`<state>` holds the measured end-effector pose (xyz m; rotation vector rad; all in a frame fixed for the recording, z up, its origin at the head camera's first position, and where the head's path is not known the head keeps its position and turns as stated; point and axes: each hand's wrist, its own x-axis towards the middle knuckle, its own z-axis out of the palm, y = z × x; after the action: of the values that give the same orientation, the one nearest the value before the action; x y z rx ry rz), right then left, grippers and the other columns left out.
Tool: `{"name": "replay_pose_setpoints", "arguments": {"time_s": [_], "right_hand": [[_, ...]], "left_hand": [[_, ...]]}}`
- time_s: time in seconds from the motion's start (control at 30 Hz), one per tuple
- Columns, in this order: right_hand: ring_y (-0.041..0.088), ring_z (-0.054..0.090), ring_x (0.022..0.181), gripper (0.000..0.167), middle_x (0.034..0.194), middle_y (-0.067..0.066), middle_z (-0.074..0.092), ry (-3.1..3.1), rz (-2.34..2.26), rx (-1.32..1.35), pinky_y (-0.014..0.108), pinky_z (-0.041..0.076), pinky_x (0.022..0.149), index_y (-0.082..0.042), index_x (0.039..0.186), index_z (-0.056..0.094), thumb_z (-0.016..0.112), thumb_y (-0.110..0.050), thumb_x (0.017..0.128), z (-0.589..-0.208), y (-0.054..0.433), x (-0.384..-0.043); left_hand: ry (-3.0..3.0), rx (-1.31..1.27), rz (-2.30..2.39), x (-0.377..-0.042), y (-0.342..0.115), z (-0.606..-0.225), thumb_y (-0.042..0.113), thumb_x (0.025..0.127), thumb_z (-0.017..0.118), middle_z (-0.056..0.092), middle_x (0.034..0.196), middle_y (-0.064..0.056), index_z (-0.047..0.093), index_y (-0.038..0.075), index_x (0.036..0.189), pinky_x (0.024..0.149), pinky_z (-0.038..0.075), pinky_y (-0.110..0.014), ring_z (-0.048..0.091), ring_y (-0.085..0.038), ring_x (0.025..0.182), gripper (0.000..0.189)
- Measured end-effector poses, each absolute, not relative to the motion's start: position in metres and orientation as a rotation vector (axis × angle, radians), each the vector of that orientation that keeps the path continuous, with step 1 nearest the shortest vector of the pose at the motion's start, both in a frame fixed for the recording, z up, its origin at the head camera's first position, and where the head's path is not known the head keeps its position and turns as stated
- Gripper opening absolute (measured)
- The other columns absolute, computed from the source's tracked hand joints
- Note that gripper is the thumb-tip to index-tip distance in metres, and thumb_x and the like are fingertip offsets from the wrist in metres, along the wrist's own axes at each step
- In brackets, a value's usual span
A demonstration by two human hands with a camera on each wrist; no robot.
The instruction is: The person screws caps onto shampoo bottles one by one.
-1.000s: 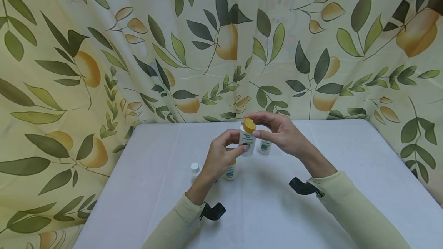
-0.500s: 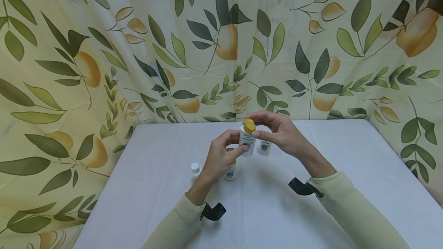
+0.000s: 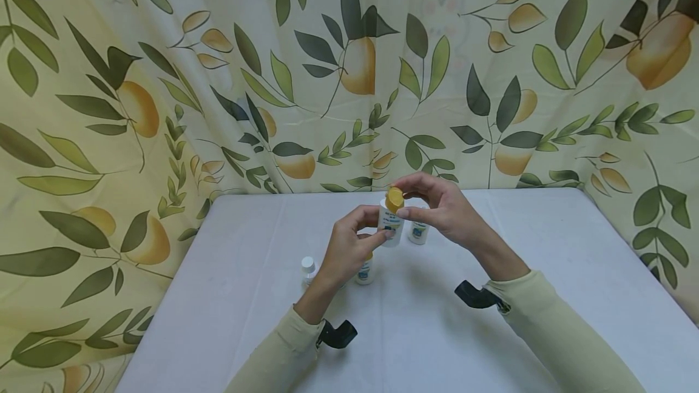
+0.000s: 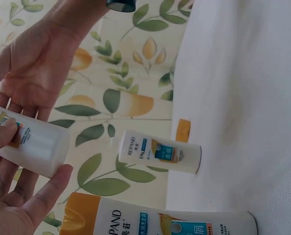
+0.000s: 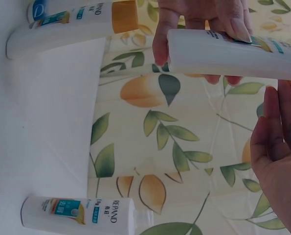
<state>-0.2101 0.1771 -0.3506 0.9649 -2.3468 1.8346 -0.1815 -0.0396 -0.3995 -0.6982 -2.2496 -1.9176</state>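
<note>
In the head view my left hand [image 3: 352, 242] grips a white shampoo bottle [image 3: 388, 236] by its sides, above the table. Its yellow cap [image 3: 395, 199] lies between the thumb and fingers of my right hand [image 3: 450, 211], which pinch it at the top. In the left wrist view the held bottle [image 4: 42, 147] shows its base, and its cap is out of frame. A similar capless bottle [image 4: 157, 152] stands on the table with a loose yellow cap [image 4: 183, 130] near it. Closer to that camera stands another bottle [image 4: 150, 218], its yellow cap on.
A small clear bottle with a white cap [image 3: 308, 264] stands left of the yellow-capped bottle [image 3: 364, 272], partly hidden by the left forearm. White cloth covers the table [image 3: 240, 259]. A fruit-patterned curtain [image 3: 229, 108] hangs behind the far edge.
The yellow cap and right fingers have shifted very slightly right and up. The left hand keeps its hold on the bottle almost unmoved.
</note>
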Motion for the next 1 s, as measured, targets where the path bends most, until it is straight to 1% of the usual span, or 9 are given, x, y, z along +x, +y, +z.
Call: {"name": "replay_pose_setpoints", "arguments": {"time_s": [0.13,0.4,0.7,0.87,1.0], "right_hand": [[0.021,0.06,0.116,0.042,0.126,0.003,0.062,-2.344,1.831,0.962,0.025,0.05,0.1,-0.001,0.128,0.059,0.075,0.0,0.089,-0.3507,0.1767,-0.2102],[0.022,0.061,0.111,0.041,0.124,0.009,0.061,-2.306,1.86,0.967,0.025,0.052,0.097,-0.003,0.123,0.059,0.077,0.003,0.086,-0.3511,0.1759,-0.2114],[0.022,0.061,0.11,0.042,0.12,0.007,0.059,-2.298,1.876,0.954,0.025,0.052,0.097,0.0,0.122,0.057,0.077,0.004,0.086,-0.3517,0.1749,-0.2127],[0.022,0.062,0.111,0.042,0.12,0.007,0.06,-2.31,1.868,0.931,0.025,0.052,0.098,-0.001,0.124,0.057,0.077,0.001,0.087,-0.3519,0.1744,-0.2126],[0.021,0.062,0.115,0.04,0.124,0.006,0.061,-2.336,1.847,0.913,0.028,0.052,0.101,-0.002,0.128,0.058,0.074,-0.003,0.091,-0.3523,0.1753,-0.2124]], "left_hand": [[-2.248,-0.703,-1.915,-0.1817,-0.0393,-0.4002,0.004,0.089,0.077,0.068,0.121,-0.007,0.064,0.007,0.125,0.085,0.061,-0.028,0.067,-0.023,0.108,0.038],[-2.245,-0.714,-1.903,-0.1816,-0.0384,-0.4002,0.001,0.089,0.077,0.068,0.121,-0.007,0.064,0.007,0.125,0.085,0.061,-0.027,0.068,-0.022,0.107,0.039],[-2.243,-0.713,-1.882,-0.1818,-0.0363,-0.4007,0.002,0.089,0.077,0.068,0.12,-0.007,0.064,0.006,0.126,0.084,0.061,-0.027,0.068,-0.023,0.107,0.039],[-2.248,-0.701,-1.887,-0.1818,-0.0362,-0.4002,0.004,0.089,0.077,0.068,0.12,-0.007,0.064,0.008,0.126,0.084,0.061,-0.027,0.068,-0.021,0.107,0.04],[-2.269,-0.674,-1.894,-0.1819,-0.0376,-0.3994,0.007,0.089,0.078,0.068,0.119,-0.005,0.063,0.01,0.127,0.084,0.061,-0.027,0.067,-0.019,0.108,0.041]]}}
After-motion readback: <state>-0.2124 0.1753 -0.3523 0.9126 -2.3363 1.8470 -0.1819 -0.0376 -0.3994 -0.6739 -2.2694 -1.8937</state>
